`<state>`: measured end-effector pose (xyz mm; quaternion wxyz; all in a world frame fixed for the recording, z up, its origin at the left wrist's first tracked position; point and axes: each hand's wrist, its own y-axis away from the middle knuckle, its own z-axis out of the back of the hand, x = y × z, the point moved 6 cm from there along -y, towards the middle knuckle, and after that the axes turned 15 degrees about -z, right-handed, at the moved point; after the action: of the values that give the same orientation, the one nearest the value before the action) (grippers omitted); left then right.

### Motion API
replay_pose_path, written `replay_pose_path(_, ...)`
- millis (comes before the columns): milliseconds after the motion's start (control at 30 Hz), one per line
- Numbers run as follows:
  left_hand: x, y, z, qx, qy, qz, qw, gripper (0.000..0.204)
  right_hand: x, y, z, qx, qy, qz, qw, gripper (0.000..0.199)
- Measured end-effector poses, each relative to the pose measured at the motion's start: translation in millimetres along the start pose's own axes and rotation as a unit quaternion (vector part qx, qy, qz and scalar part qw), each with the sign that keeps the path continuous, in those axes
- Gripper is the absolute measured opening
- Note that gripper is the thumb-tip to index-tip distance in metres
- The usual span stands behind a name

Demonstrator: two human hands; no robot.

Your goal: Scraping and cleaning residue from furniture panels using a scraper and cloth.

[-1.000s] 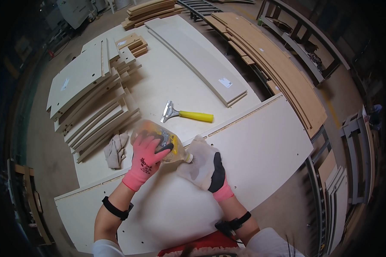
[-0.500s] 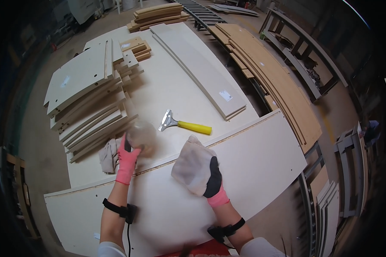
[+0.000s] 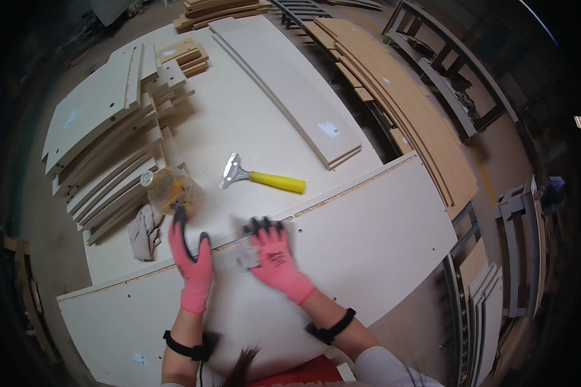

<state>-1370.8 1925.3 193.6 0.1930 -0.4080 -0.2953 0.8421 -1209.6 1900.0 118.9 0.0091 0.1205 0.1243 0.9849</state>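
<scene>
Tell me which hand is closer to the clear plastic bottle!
Left. The left hand is close, on the near side of the clear plastic bottle; the right hand is farther off to the right, over a pale cloth.

Your right hand (image 3: 276, 259) over pale cloth (image 3: 246, 257) at white panel (image 3: 368, 242) edge, your left hand (image 3: 195, 274) spread near clear bottle (image 3: 170, 190), yellow-handled scraper (image 3: 274, 181) beyond

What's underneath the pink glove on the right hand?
Beneath the right hand, a blurred, pale cloth shows at the left edge, above the white panel. The glove covers the rest.
</scene>
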Motion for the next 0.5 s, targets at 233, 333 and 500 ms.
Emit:
replay_pose_path(233, 17, -62, -158, 0.263, -0.047, -0.210, 0.941, 0.036, -17, -5, -4, 0.027, 0.061, 0.027, 0.997, 0.072)
replay_pose_path(333, 44, -68, -184, 0.292, -0.135, -0.229, 0.919, 0.023, -71, -14, 7, -0.036, 0.073, -0.016, 0.997, 0.067)
replay_pose_path(500, 78, -75, -157, 0.253, -0.245, -0.136, 0.926, 0.032, -171, -42, 38, -0.073, 0.061, -0.148, 0.984, 0.068)
